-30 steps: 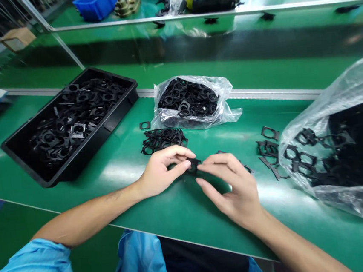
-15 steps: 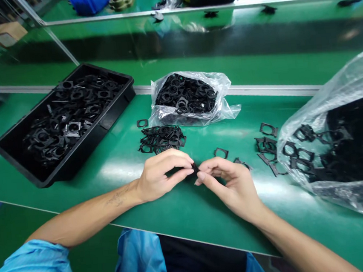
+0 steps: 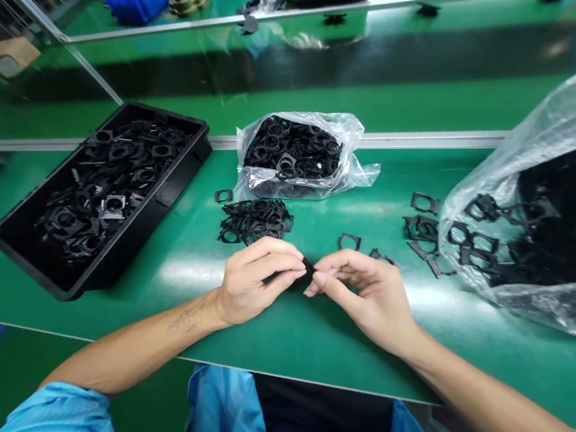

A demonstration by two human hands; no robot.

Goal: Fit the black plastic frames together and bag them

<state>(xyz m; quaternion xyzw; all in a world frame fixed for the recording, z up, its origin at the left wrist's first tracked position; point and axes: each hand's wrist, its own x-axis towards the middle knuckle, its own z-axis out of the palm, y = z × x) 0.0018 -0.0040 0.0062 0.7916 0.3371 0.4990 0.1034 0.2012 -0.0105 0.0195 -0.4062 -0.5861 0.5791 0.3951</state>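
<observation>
Between my fingertips is a small black plastic part (image 3: 308,266), seen nearly edge-on and partly covered by the fingers. My left hand (image 3: 261,278) pinches it from the left, and my right hand (image 3: 364,290) pinches it from the right. Just beyond my left hand lies a pile of thin black ring-shaped parts (image 3: 255,219). A single black square frame (image 3: 349,241) rests on the table past my right hand, with another dark part (image 3: 384,257) partly hidden behind that hand.
On the left stands a black tray (image 3: 164,197) full of black parts. A clear bag (image 3: 310,185) of black rings sits at the back. Another large clear bag (image 3: 531,308) lies at the right, with loose black frames (image 3: 421,227) beside it. The green table's front edge (image 3: 293,376) runs before me.
Both hands keep their pinch on the black part, which looks slightly turned between the fingertips. The whole view has shifted a little.
</observation>
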